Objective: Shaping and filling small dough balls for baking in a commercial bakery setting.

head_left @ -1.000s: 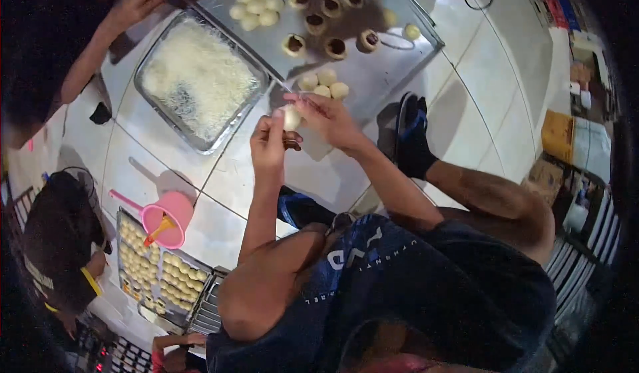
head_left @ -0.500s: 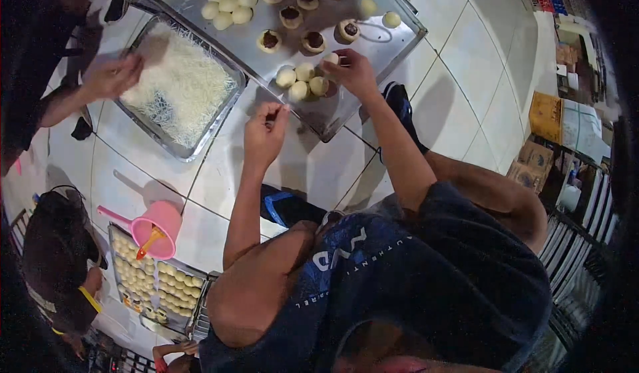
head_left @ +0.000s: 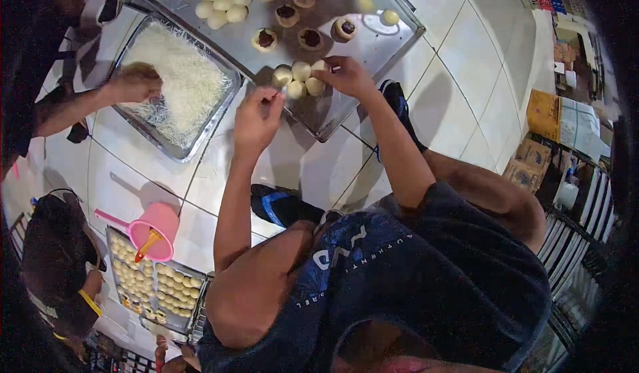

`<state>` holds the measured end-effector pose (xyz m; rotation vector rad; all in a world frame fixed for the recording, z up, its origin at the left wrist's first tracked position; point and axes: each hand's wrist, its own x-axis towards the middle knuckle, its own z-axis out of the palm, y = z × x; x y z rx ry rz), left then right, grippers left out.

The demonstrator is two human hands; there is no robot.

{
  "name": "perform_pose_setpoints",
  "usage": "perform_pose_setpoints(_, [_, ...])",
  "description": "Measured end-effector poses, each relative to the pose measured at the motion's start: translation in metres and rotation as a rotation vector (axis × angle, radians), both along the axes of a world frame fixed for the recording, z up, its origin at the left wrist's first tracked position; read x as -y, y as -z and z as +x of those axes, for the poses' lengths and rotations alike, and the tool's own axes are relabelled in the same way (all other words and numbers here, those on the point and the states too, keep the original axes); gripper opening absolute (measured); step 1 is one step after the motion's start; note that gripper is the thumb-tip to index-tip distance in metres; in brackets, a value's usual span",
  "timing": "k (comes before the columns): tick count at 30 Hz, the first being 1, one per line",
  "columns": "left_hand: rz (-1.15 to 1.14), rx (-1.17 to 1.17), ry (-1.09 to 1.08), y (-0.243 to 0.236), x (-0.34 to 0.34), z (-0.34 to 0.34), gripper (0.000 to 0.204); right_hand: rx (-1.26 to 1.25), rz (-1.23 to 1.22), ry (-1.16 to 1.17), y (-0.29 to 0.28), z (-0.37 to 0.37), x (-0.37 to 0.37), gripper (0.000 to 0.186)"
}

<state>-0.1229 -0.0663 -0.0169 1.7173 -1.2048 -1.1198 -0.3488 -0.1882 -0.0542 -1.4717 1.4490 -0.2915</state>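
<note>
Pale dough balls sit in a small cluster near the close corner of a metal tray. My right hand is closed on one dough ball at the right side of the cluster. Just left of the balls, at the tray's edge, my left hand has its fingers curled and thumb drawn in; whatever may be between them is hidden. Farther back on the same tray are dough rounds with dark filling and another group of dough balls.
On the left, a co-worker's hand is in a pan of pale shreds. A pink dipper with a brush stands beside a tray of dough rows. Cardboard boxes are at the right.
My right hand has lowered its dough ball to the cluster. My left hand has shifted slightly left and its fingers have drawn closer. The co-worker's hand has moved into the shreds.
</note>
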Motion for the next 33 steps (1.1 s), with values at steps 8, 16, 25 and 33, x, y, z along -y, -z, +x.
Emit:
perform_pose_setpoints(8, [-0.250,0.446,0.156,0.013,0.036,-0.003,0.029,0.041,-0.230,-0.049,0.049,-0.019,-0.005,0.039])
perform_pose_setpoints(16, [-0.188,0.394,0.168,0.013,0.036,0.005,0.035,-0.056,-0.402,0.152,0.024,-0.018,0.000,0.035])
perform_pose_setpoints(25, [-0.132,0.086,-0.132,-0.021,-0.033,0.010,0.028,0.421,-0.388,0.067,0.097,-0.009,0.049,0.025])
perform_pose_setpoints(33, [-0.019,-0.027,-0.238,-0.033,-0.071,0.009,0.023,0.486,-0.070,-0.087,0.062,0.016,0.048,0.034])
